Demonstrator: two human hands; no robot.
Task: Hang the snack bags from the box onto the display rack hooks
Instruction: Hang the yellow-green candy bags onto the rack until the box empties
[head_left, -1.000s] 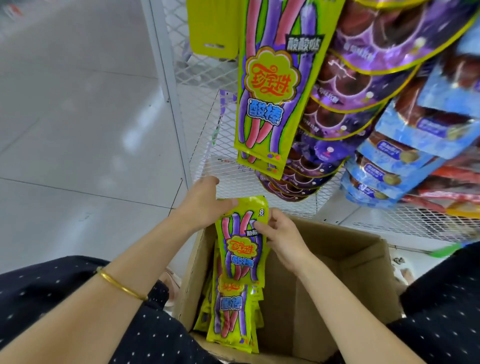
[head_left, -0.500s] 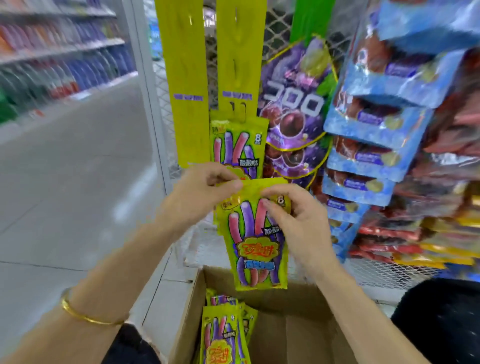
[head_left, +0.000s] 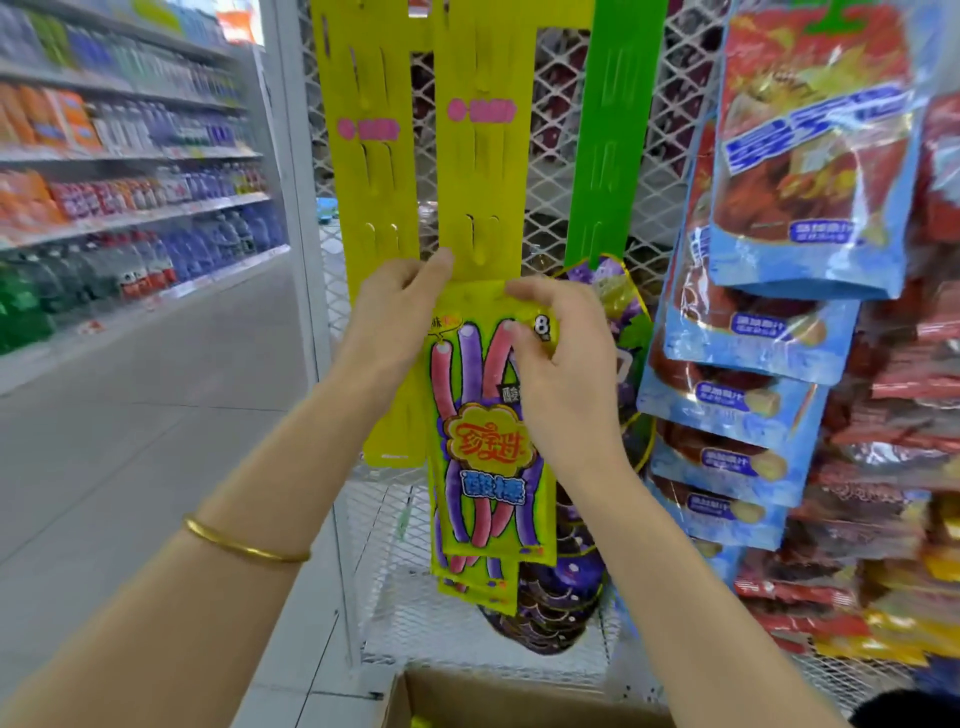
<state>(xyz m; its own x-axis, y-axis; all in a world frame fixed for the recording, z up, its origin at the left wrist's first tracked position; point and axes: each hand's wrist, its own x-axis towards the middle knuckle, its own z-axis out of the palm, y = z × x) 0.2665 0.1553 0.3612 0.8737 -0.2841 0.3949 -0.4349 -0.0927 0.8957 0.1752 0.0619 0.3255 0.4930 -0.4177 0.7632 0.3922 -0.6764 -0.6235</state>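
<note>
Against the yellow display strip (head_left: 483, 156), left grip (head_left: 395, 312) and right grip (head_left: 561, 353) each pinch the top edge of the upright snack bag (head_left: 488, 441), just beneath the hook tabs (head_left: 480, 241); left grip nearer.

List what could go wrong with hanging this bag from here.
1. The snack bag has its top edge just below the tabs of the yellow strip. Its hang hole is hard to see, so it may miss the tab.
2. The left hand and right hand pinch only the top corners. If either grip loosens early, the bag could drop toward the box.
3. Pushing on the strip might jostle the hung bags below.
</note>
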